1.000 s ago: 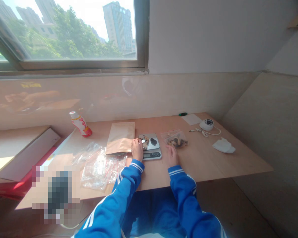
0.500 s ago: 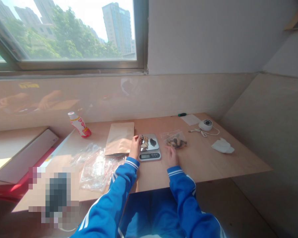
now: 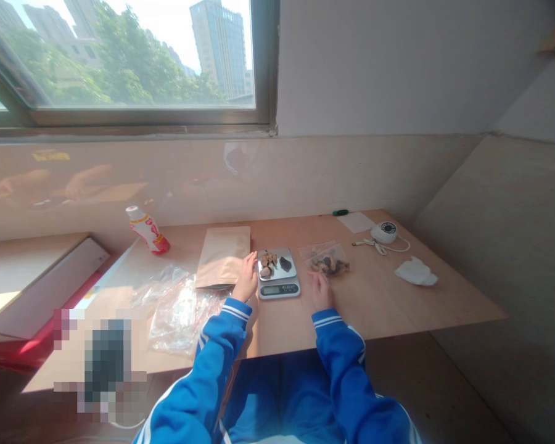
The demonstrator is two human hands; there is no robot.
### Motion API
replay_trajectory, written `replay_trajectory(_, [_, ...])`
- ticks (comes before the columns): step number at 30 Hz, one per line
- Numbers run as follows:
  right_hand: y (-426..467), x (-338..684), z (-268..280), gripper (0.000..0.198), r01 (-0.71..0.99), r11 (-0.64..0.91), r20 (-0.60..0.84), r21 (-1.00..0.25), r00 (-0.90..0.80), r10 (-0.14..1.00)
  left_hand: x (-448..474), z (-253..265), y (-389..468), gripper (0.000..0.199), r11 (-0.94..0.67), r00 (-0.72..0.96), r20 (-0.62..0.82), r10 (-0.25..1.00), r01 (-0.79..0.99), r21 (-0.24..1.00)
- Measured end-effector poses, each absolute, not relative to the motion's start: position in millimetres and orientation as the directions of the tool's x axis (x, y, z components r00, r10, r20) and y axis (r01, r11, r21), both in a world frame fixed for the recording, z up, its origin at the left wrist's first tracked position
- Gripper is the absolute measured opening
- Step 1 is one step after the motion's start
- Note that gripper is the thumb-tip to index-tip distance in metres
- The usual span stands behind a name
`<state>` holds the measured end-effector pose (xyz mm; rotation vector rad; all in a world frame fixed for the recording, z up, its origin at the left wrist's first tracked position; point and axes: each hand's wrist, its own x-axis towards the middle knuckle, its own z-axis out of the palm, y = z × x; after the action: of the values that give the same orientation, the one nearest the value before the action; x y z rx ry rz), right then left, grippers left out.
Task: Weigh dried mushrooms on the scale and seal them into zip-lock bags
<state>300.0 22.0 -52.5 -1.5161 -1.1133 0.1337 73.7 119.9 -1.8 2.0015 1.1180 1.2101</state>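
A small digital kitchen scale (image 3: 280,290) stands in the middle of the table. On its metal plate lie several brown dried pieces (image 3: 268,262) on the left and one dark piece (image 3: 285,263) on the right. My left hand (image 3: 246,279) is just left of the plate, fingers stretched forward along its edge and holding nothing I can see. My right hand (image 3: 320,291) rests on the table right of the scale, fingers loosely extended. Its fingertips are by the near left corner of a clear zip bag (image 3: 328,260) with dried brown and dark pieces inside; I cannot tell whether they touch.
A brown paper pouch (image 3: 222,258) and crumpled clear plastic bags (image 3: 178,314) lie left of the scale. A white and red bottle (image 3: 148,231) stands behind. Toward the right are a small white fan-like device (image 3: 383,232) with a cable, a white tissue (image 3: 416,271) and a green-handled tool (image 3: 340,213).
My left hand has moved left from over the plate's edge to beside the scale, uncovering the dried pieces. My right hand has stayed in place.
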Motion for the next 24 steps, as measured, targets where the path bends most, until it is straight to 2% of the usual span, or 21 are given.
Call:
replay_trajectory(7, [22.0, 298.8, -53.5, 0.040, 0.538, 0.147, 0.475, -0.830, 0.544, 0.691, 31.5, -11.6, 68.9, 0.029, -0.195, -0.176, 0.341, 0.923, 0.552, 0.811])
replay_trajectory(10, [22.2, 298.6, -53.9, 0.041, 0.536, 0.143, 0.471, -0.832, 0.547, 0.692, 17.7, -22.7, 59.1, 0.026, -0.081, -0.248, 0.296, 0.923, 0.626, 0.776])
replay_trajectory(14, [22.0, 299.5, -54.3, 0.040, 0.543, 0.142, 0.473, -0.827, 0.539, 0.697, 13.1, -29.1, 65.8, 0.033, -0.046, -0.222, 0.300, 0.928, 0.730, 0.682])
replay_trajectory(18, [21.8, 300.3, -54.0, 0.039, 0.557, 0.143, 0.482, -0.818, 0.528, 0.699, 13.8, -25.2, 73.6, 0.040, -0.110, -0.080, 0.305, 0.949, 0.823, 0.558])
replay_trajectory(21, [22.3, 300.3, -53.8, 0.039, 0.566, 0.146, 0.491, -0.811, 0.524, 0.696, 13.6, -19.8, 76.8, 0.042, -0.166, 0.047, 0.260, 0.964, 0.873, 0.458])
replay_trajectory(24, [22.8, 300.4, -54.1, 0.039, 0.573, 0.150, 0.496, -0.806, 0.515, 0.699, 14.2, -13.1, 85.0, 0.040, -0.166, 0.104, 0.187, 0.977, 0.918, 0.360])
